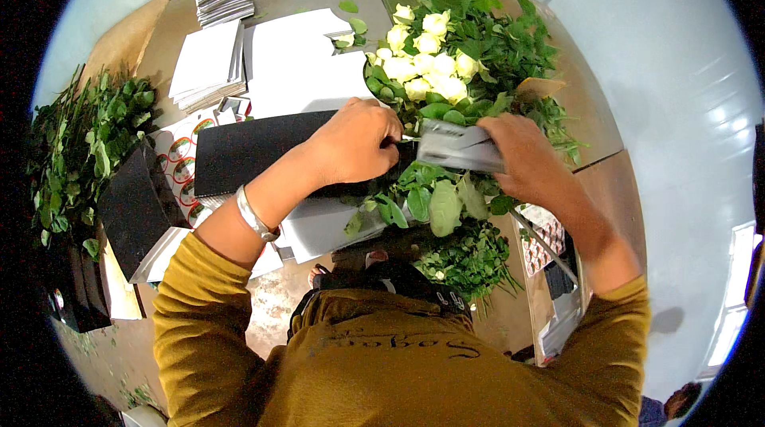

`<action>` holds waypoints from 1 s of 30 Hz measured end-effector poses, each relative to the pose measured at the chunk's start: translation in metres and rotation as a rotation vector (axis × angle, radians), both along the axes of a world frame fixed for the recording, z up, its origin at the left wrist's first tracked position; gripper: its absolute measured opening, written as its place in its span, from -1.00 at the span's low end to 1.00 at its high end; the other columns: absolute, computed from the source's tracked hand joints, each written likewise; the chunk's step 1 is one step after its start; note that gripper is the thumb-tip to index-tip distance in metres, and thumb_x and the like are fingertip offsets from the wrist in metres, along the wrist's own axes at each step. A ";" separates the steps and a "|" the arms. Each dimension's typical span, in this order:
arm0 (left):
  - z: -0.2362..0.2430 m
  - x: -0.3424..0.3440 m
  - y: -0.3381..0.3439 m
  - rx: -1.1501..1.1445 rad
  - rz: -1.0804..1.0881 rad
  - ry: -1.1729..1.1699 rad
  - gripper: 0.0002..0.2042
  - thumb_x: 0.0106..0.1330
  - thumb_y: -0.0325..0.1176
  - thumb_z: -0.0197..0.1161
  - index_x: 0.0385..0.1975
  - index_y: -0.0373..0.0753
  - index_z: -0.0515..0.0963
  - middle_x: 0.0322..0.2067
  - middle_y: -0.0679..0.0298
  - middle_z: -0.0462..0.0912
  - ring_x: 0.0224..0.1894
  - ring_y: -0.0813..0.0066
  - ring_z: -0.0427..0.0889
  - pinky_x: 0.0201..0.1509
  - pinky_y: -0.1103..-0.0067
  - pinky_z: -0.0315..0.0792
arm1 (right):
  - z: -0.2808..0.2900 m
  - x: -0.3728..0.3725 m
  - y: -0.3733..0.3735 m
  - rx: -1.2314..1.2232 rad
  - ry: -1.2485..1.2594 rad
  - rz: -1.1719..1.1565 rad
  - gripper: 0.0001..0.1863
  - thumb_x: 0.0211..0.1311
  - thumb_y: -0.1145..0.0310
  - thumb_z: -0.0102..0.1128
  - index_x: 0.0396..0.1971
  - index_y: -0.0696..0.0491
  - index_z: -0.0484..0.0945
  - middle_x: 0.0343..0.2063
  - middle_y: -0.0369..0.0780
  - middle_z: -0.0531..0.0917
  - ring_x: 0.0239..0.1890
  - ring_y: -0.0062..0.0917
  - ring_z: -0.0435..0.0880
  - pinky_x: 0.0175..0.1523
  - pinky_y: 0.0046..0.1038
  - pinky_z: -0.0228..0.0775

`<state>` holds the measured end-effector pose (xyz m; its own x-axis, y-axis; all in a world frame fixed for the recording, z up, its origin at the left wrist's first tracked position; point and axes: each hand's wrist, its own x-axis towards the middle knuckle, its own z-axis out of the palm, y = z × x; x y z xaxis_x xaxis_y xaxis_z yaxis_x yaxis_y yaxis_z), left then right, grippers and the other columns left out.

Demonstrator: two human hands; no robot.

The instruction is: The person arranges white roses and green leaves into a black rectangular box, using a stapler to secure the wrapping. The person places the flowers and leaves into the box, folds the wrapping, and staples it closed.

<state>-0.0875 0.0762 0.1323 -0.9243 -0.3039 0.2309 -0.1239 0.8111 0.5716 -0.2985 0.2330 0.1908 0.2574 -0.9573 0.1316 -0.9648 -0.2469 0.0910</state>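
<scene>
Over the table's middle, my left hand [360, 141] is closed, its fingertips pinched beside the right end of a long black board [263, 152]. What it pinches is hidden. My right hand [530, 154] grips a grey metal stapler [458, 145], smeared by motion, just right of the left hand. Right beyond the stapler is a bunch of cream roses [430, 68] with green leaves. More leaves [430, 200] hang below the stapler, toward my body.
White sheets [295, 60] and stacked white cards [209, 64] lie at the back left. Leafy stems fill a dark holder [88, 148] at far left. Loose greenery [510, 44] lies at the back right. Cut foliage [470, 259] is piled below the table's edge.
</scene>
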 end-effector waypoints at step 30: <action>-0.132 0.206 -0.068 0.502 0.104 -0.291 -0.44 0.20 -0.11 0.16 0.06 -0.46 0.38 0.00 -0.04 0.50 0.01 0.33 0.50 0.09 0.55 0.34 | -0.093 0.079 0.048 0.017 -1.811 -0.447 -0.50 0.16 0.29 0.08 0.05 0.27 0.30 -0.40 -0.09 0.55 -0.34 -0.40 0.57 -0.21 -0.31 0.49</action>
